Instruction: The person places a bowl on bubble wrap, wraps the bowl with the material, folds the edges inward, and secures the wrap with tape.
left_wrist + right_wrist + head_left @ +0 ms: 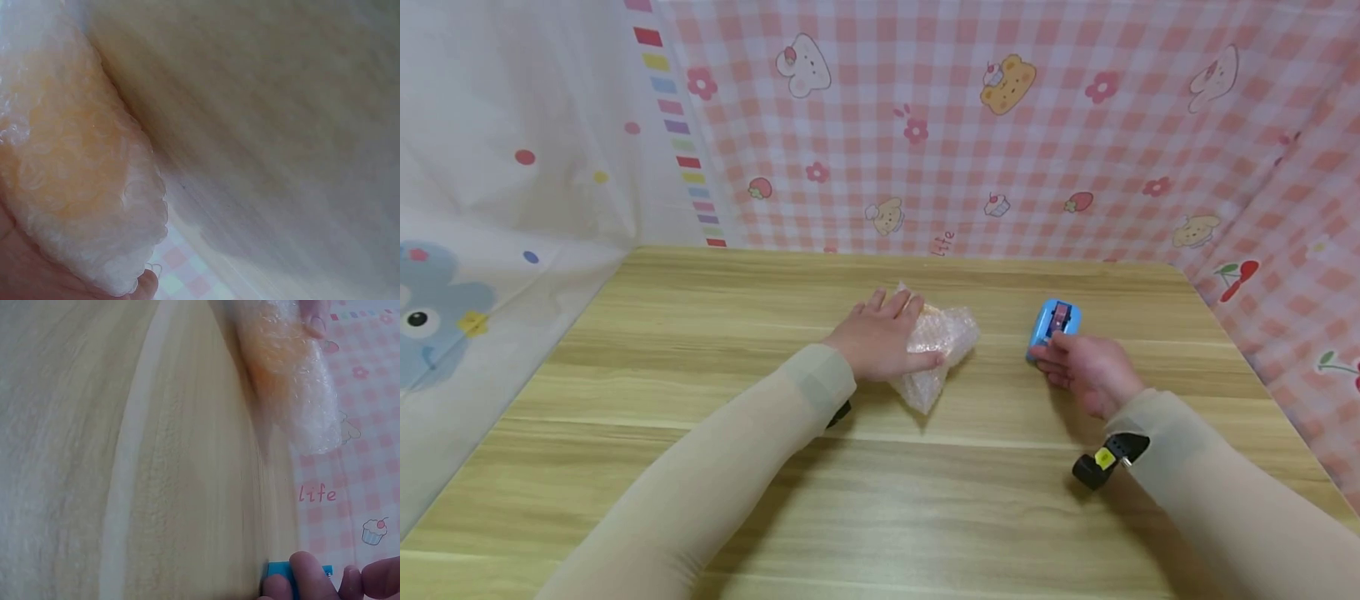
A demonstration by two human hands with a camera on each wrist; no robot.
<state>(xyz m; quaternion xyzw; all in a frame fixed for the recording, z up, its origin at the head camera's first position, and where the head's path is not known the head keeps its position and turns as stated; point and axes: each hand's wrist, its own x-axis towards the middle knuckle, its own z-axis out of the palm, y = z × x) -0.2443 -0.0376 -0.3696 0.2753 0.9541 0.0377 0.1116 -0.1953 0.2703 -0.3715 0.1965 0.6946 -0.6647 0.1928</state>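
Observation:
In the head view, a bubble-wrapped package with something orange inside lies on the table. My left hand rests over its left part, fingers spread and thumb stretched across the near side. Clear wrap fills the left of the left wrist view, with one fingertip showing past its edge. To the right lies a small rounded blue plastic object with a dark slot on top; its kind is unclear. The fingers of my right hand pinch its near end, covering part of it.
Both hands work on a wood-grain table. A pink checked curtain hangs behind its far edge, and a white printed sheet hangs at the left. A black wrist camera sits below my right hand.

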